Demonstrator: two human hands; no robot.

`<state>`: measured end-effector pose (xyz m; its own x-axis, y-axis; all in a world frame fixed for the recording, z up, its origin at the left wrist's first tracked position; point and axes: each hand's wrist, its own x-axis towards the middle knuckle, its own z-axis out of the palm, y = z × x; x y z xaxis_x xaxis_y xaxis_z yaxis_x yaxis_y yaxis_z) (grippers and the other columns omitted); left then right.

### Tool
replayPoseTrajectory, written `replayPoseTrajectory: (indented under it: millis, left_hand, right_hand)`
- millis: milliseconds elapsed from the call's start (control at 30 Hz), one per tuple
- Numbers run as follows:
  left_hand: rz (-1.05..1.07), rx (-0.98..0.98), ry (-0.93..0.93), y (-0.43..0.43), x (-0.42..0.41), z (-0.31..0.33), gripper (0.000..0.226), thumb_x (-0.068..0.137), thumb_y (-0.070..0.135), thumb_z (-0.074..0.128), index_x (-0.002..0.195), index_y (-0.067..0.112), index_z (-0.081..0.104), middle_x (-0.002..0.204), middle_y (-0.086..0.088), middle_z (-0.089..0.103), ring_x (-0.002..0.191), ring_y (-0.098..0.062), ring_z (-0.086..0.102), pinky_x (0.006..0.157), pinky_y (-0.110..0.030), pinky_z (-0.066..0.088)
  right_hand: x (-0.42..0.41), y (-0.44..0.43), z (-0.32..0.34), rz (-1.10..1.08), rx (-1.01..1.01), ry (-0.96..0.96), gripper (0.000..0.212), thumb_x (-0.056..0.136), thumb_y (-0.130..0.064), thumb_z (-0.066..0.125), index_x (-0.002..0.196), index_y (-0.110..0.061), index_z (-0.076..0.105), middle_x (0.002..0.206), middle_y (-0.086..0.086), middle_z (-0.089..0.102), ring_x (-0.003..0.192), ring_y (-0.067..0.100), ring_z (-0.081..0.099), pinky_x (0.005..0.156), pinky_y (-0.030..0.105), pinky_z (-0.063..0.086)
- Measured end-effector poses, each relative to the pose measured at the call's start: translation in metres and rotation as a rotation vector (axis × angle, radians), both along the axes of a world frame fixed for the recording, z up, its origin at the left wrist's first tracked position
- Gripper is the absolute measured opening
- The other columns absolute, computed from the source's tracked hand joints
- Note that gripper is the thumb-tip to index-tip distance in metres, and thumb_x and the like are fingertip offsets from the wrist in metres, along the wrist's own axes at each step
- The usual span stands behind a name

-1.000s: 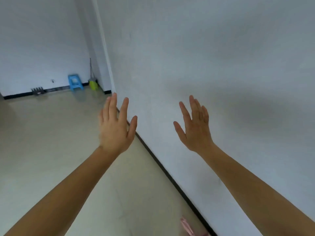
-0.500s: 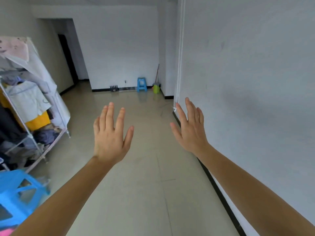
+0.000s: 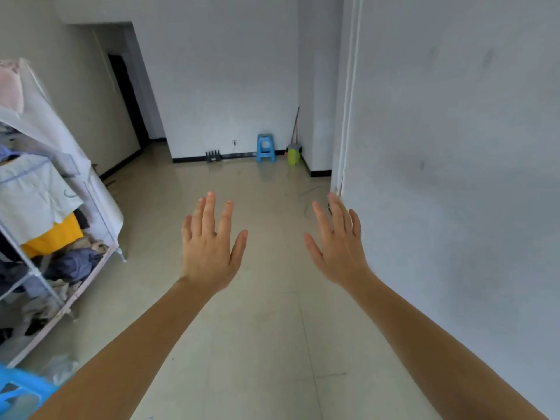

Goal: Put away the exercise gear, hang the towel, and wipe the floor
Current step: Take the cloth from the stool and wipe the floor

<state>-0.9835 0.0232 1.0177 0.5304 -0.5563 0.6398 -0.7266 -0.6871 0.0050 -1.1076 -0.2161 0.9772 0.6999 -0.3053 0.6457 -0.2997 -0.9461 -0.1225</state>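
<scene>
My left hand (image 3: 209, 250) and my right hand (image 3: 339, 247) are both raised in front of me over the tiled floor (image 3: 257, 328), fingers straight and spread, backs toward me. Neither hand holds or touches anything. At the far wall a mop (image 3: 294, 128) leans in the corner above a green bucket (image 3: 293, 155). A dark rack-like object (image 3: 213, 156) sits on the floor by the far baseboard. No towel is in sight.
A clothes rack (image 3: 45, 225) stuffed with garments under a clear cover stands along the left. A blue stool (image 3: 265, 147) is at the far wall, another blue stool (image 3: 18, 392) at the bottom left. A white wall (image 3: 454, 207) runs close on my right. A dark doorway (image 3: 127, 95) opens at back left.
The view has swung left from the right-hand wall to look down the room, bringing the clothes rack and near stool into sight. Both hands stay raised and spread.
</scene>
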Motion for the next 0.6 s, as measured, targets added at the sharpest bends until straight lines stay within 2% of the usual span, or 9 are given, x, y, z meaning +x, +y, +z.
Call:
replayPoseTrajectory:
  millis: [133,233,367,600]
  left_hand:
    - [0.048,-0.035,-0.034,-0.017,0.105,0.017,0.063,0.101,0.048,0.032,0.151,0.010,0.034,0.159,-0.023,0.023,0.147,-0.040,0.021,0.111,-0.059,0.030]
    - [0.065,-0.041,-0.037,-0.011,0.186,0.009,0.063,0.101,0.047,0.034,0.150,0.009,0.035,0.159,-0.024,0.023,0.147,-0.041,0.021,0.111,-0.059,0.029]
    - [0.105,-0.040,-0.017,-0.014,0.310,-0.003,0.064,0.100,0.048,0.033,0.151,0.009,0.034,0.159,-0.024,0.022,0.147,-0.041,0.020,0.112,-0.060,0.028]
    - [0.062,0.003,0.013,-0.059,0.525,0.007,0.066,0.101,0.050,0.031,0.151,0.009,0.033,0.160,-0.024,0.020,0.147,-0.041,0.021,0.110,-0.060,0.030]
  right_hand:
    - [0.121,-0.029,0.018,0.008,0.047,0.015,0.066,0.102,-0.048,0.040,0.157,-0.013,0.029,0.164,0.021,0.018,0.148,0.039,0.025,0.120,0.056,0.021]
    - [0.213,-0.034,0.015,0.065,0.050,0.039,0.065,0.101,-0.046,0.044,0.155,-0.012,0.033,0.163,0.022,0.021,0.145,0.040,0.029,0.118,0.057,0.022]
    - [0.344,-0.038,0.008,0.114,0.018,0.090,0.066,0.102,-0.048,0.038,0.157,-0.013,0.029,0.164,0.020,0.016,0.147,0.039,0.027,0.120,0.056,0.019]
    - [0.541,-0.072,0.022,0.039,-0.028,0.112,0.066,0.102,-0.050,0.036,0.157,-0.015,0.025,0.166,0.018,0.011,0.150,0.038,0.023,0.121,0.057,0.017]
